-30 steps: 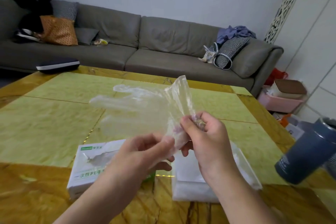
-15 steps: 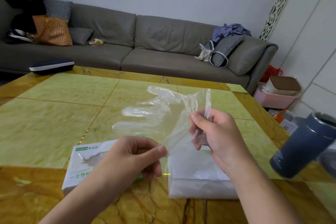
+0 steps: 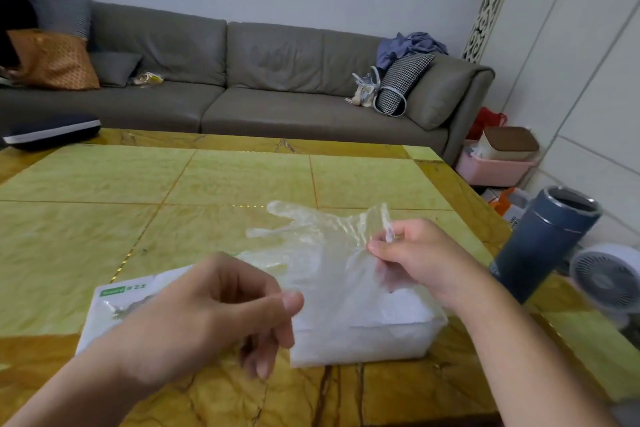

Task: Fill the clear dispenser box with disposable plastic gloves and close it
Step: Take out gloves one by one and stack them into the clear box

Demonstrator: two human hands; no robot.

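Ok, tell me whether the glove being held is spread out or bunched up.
Spread out: the glove hangs flat between the left hand and right hand, fingers distinct.

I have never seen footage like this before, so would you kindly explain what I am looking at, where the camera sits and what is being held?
There is no machine: a person wears one camera on the head, looking down at their own bare hands. The left hand and right hand pinch a clear plastic glove spread between them. Below, on the yellow-green table, sit a clear dispenser box with gloves inside and a white carton. A dark blue flask stands to the right.
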